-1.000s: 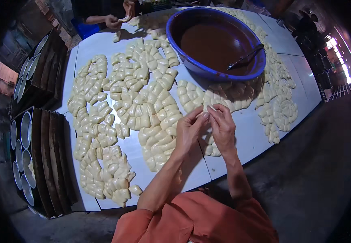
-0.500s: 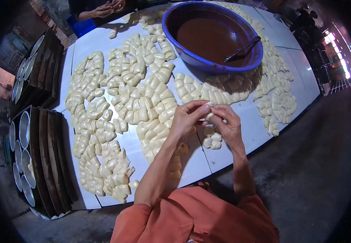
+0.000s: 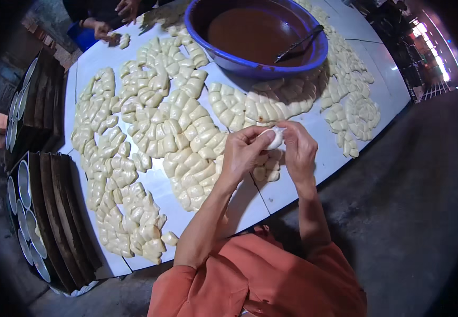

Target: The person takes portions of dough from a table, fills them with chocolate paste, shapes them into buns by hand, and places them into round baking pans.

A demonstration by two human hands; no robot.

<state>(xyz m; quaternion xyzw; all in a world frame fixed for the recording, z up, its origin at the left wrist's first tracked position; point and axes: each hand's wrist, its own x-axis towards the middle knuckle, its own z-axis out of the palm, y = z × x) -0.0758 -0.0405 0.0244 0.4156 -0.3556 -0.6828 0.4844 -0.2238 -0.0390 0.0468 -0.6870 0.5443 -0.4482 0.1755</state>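
Between my hands, above the table's near edge, is a small piece of white dough [image 3: 276, 139]. My left hand [image 3: 243, 153] pinches it with thumb and fingers from one side. On the other side, my right hand [image 3: 299, 153] has its fingertips closed at its edge. Partly hidden beneath my hands lies a small cluster of dough pieces [image 3: 267, 171]. Shiny pale dough pieces [image 3: 186, 119], packed close together, cover much of the white table [image 3: 157, 182]. Beyond my hands stands a blue basin [image 3: 255, 67] of brown paste [image 3: 255, 34], with a dark-handled utensil [image 3: 298, 45] leaning in it.
At the left, racks of round metal tins [image 3: 24, 185] stand beside the table. Across the far left corner, another person's hand [image 3: 101, 30] touches dough near a blue container [image 3: 81, 37]. More dough pieces [image 3: 361, 113] lie along the right edge.
The dough in my fingers shows larger and rounder, and my right hand is more upright. The view has shifted slightly. The other person's hands have parted, one reaching down to the table.
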